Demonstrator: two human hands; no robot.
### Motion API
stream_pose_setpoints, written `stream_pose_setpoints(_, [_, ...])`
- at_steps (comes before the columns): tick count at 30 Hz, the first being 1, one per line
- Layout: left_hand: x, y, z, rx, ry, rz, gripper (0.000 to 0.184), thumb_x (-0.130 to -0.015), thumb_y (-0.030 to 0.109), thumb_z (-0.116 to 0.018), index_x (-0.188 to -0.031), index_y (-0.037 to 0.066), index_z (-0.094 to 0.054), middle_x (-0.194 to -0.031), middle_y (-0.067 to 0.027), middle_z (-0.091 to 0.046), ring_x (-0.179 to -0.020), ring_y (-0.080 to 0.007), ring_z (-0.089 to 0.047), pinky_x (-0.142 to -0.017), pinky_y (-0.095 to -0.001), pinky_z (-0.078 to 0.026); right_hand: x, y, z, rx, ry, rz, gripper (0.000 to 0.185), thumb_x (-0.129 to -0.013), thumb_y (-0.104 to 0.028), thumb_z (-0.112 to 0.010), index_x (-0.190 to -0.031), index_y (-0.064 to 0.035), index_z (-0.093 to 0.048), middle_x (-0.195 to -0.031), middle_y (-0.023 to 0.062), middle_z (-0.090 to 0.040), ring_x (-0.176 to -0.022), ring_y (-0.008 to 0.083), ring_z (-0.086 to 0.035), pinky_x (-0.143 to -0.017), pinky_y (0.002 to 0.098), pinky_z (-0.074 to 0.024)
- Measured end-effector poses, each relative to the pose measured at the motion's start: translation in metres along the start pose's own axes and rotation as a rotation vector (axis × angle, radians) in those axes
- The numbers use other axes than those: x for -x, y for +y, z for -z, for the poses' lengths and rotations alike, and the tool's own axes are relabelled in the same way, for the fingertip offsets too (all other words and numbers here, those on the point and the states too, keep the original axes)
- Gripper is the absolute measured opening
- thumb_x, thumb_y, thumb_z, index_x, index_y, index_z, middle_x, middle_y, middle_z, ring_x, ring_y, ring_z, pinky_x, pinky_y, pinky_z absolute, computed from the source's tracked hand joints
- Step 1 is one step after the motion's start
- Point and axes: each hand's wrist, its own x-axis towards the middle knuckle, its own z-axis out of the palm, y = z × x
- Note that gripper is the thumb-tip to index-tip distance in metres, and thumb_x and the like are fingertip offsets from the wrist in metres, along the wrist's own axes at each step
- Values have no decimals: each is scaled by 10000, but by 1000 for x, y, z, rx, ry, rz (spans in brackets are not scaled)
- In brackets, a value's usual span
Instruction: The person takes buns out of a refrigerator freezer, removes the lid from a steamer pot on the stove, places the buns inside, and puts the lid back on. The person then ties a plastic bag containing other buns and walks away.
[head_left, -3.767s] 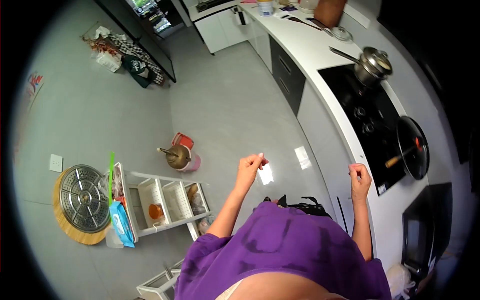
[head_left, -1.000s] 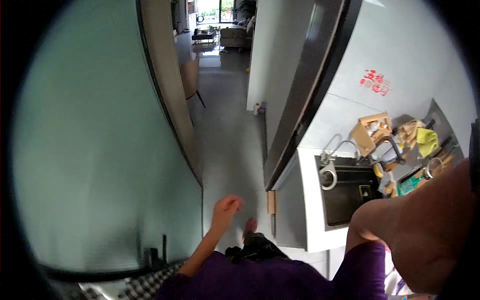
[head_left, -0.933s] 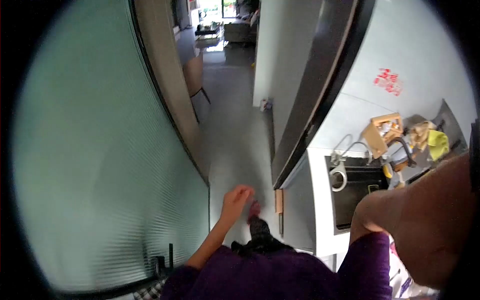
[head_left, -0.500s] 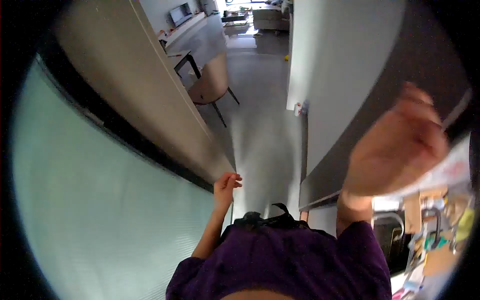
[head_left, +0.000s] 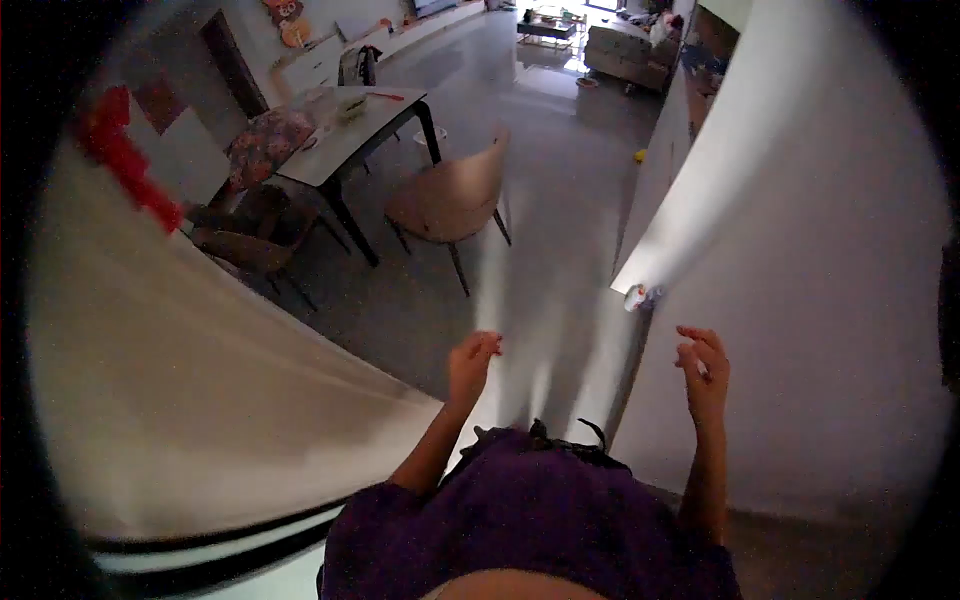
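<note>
My left hand (head_left: 473, 367) is in front of my body at the centre, over the grey floor (head_left: 560, 240). Its fingers are loosely bent, and I see nothing held in them. Off to the right, my right hand (head_left: 706, 372) is raised beside the pale wall (head_left: 800, 330). Thumb and fingers are apart there, with a gap between them and nothing inside. Neither hand appears to touch anything. Closest to the right hand on the floor is a small white-and-red object (head_left: 635, 297) at the wall's corner, its kind unclear.
A tan chair (head_left: 450, 195) stands ahead, left of the passage, beside a table (head_left: 345, 150) with things on it. Another chair (head_left: 255, 245) is further left. A beige wall surface (head_left: 220, 400) borders the left side. Far back are a sofa (head_left: 628, 55) and a low table (head_left: 545, 30).
I have moved forward past the doorway, and more of the room on the left shows. My right hand has come down from high on the right; the sink area is out of view.
</note>
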Motion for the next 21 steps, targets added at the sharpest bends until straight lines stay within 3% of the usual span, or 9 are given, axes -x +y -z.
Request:
stream_pose_setpoints(2, [-59, -4, -16, -191, -47, -77, 255, -915, 129, -609, -1144, 24, -645, -1078, -86, -664, -907, -157, -622, -784, -292, -503, -22, 25, -5, -64, 22, -150, 48, -856, -66, -650, -839, -22, -637, -1142, 128, -639, -1084, 256, -575, -980, 410, -417])
stream_pose_setpoints(4, [-114, 18, -44, -183, -57, -53, 362, -909, 101, -605, -1264, 55, -558, -1216, -94, -597, -1007, -178, -601, -852, -304, -487, -54, 51, -5, -196, 101, -301, 44, -873, -50, -629, -899, -22, -650, -1177, 133, -625, -1094, 251, -576, -983, 390, -425])
stream_pose_setpoints(7, [-186, 18, -84, -196, -48, -71, 524, -895, 75, -610, -1387, 82, -430, -1345, -108, -514, -1101, -203, -575, -920, -326, -462, -117, 104, -3, -9, 79, -139, 90, -901, -42, -601, -977, -29, -648, -1216, 125, -608, -1123, 250, -569, -974, 375, -438])
stream_pose_setpoints(8, [-212, 12, -97, -203, -36, -87, 575, -890, 69, -614, -1418, 88, -388, -1375, -113, -489, -1123, -211, -567, -936, -333, -454, -139, 132, -4, 53, 37, -75, 190, -926, -52, -575, -1110, -43, -623, -1239, 125, -596, -1141, 250, -566, -966, 380, -445])
stream_pose_setpoints(11, [-280, -15, -128, -252, 67, -155, 646, -877, 81, -641, -1444, 90, -333, -1404, -143, -450, -1140, -239, -559, -943, -351, -447, -223, 189, -30, -116, 21, -229, 337, -943, -60, -556, -1279, -60, -542, -1291, 125, -562, -1144, 247, -564, -970, 377, -443])
stream_pose_setpoints(14, [-332, -28, -155, -219, 192, -58, 727, -861, 87, -669, -1468, 84, -269, -1425, -179, -411, -1149, -272, -555, -938, -380, -450, -314, 229, -60, -219, -49, -185, 479, -949, -79, -545, -1410, -82, -415, -1344, 140, -517, -1151, 247, -560, -976, 382, -439])
stream_pose_setpoints(21, [-487, -2, -141, -140, 373, -124, 776, -842, 99, -706, -1470, 71, -251, -1434, -188, -387, -1201, -304, -521, -958, -405, -440, -554, 215, -173, -374, -192, -30, 607, -923, -152, -606, -1459, -96, -327, -1393, 152, -456, -1178, 267, -538, -986, 404, -434])
